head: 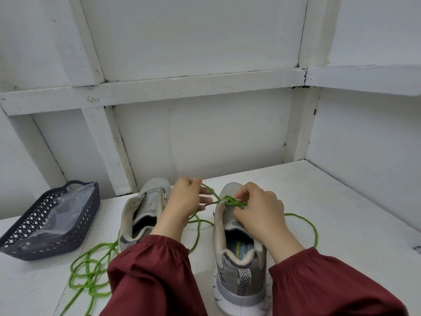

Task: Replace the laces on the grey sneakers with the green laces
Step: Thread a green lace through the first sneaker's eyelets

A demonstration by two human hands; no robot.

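Two grey sneakers stand on the white table, heels toward me. The left sneaker [145,210] has no lace in its eyelets. The right sneaker [239,254] has a green lace [232,200] crossing its lower eyelets near the toe. My left hand [185,199] pinches a strand of that lace and holds it taut to the left of the shoe. My right hand [258,212] lies over the shoe's tongue and pinches the lace at the eyelets. The lace's loose ends trail over the table on both sides. Another green lace [91,270] lies coiled at the front left.
A dark plastic basket [20,247] holding a clear plastic bag stands at the left of the table. White panelled walls close in the table behind and to the right. A small dark object [417,248] lies at the right edge.
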